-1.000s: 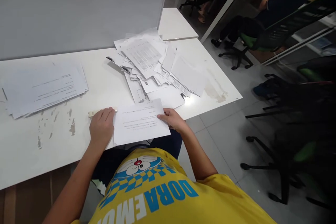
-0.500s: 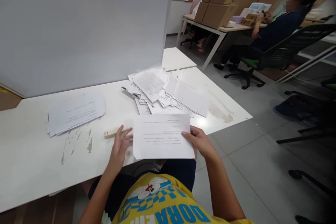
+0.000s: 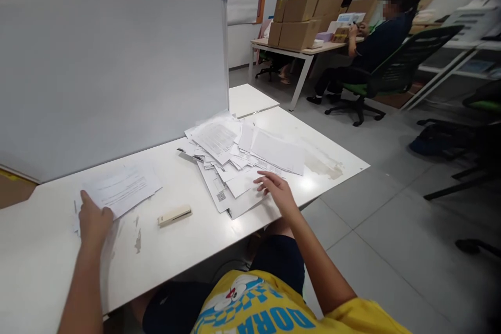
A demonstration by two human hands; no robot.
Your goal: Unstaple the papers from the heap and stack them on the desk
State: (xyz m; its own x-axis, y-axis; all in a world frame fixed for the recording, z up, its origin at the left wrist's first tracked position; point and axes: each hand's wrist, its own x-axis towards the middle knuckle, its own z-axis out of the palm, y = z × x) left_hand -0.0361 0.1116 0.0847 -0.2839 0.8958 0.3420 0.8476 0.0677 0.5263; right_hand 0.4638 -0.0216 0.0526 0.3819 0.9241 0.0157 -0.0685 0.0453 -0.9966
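Observation:
At the left of the table, a stack of printed sheets (image 3: 131,185) lies slightly fanned. My left hand (image 3: 95,219) grips the near left end of the top sheet of paper, its thumb along the front edge. On the right is a loose, messy pile of papers (image 3: 219,141), with sheets at many angles and a QR code on one. Above the near side of that pile hovers my right hand (image 3: 277,192), fingers apart and holding nothing. Between the two heaps of paper rests a cream stapler (image 3: 175,215).
A whiteboard panel (image 3: 117,78) stands along the table's back edge. Brown stains mark the white tabletop (image 3: 188,255). Farther off, a person (image 3: 376,47) sits in an office chair at a desk with cardboard boxes (image 3: 295,31). A box corner (image 3: 13,190) shows at far left.
The sheet that was in my right hand is now on the left stack under my left hand. My right hand has let go and is over the pile. The view has shifted.

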